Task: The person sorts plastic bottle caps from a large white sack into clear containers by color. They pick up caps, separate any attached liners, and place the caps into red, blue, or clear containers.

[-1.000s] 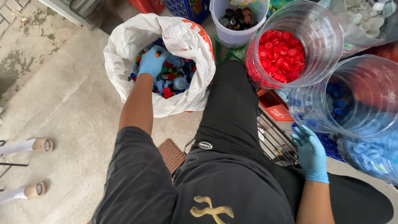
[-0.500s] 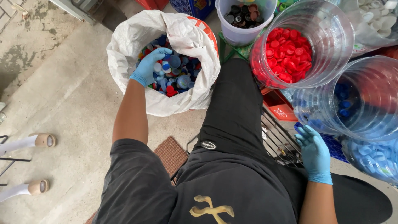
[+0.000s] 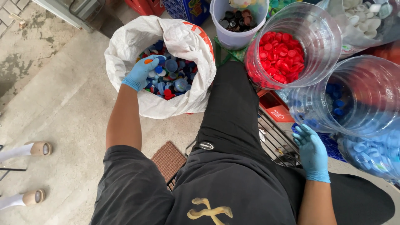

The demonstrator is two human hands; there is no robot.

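Plastic caps: your left hand [image 3: 141, 71], in a blue glove, is down in the white sack [image 3: 125, 46], fingers curled around a few mixed bottle caps [image 3: 173, 77], an orange one showing near the thumb
Right hand: your right hand [image 3: 311, 150], gloved the same, hangs loosely open and holds nothing, just beside the clear tub of blue caps [image 3: 358, 96]
Where the caps lie: heaped loose in the sack on the concrete floor [image 3: 54, 104], left of your knee
Weight: each cap looks very light, so you need only a gentle pinch
Stiffness: hard, rigid shells that likely will not crush or break
Slip: smooth plastic against a glove may slide, so cup them rather than nip at the edges
Where to take hold: scoop from the top of the heap, palm under, or pinch a single cap across its rim
Sack: thin woven cloth, soft and floppy, the mouth folds inward, so steady its rolled edge
Nearby tubs: clear tub of red caps [image 3: 291, 46] and a pale bucket of dark caps [image 3: 237, 25] stand ahead of your knee, well apart from the sack
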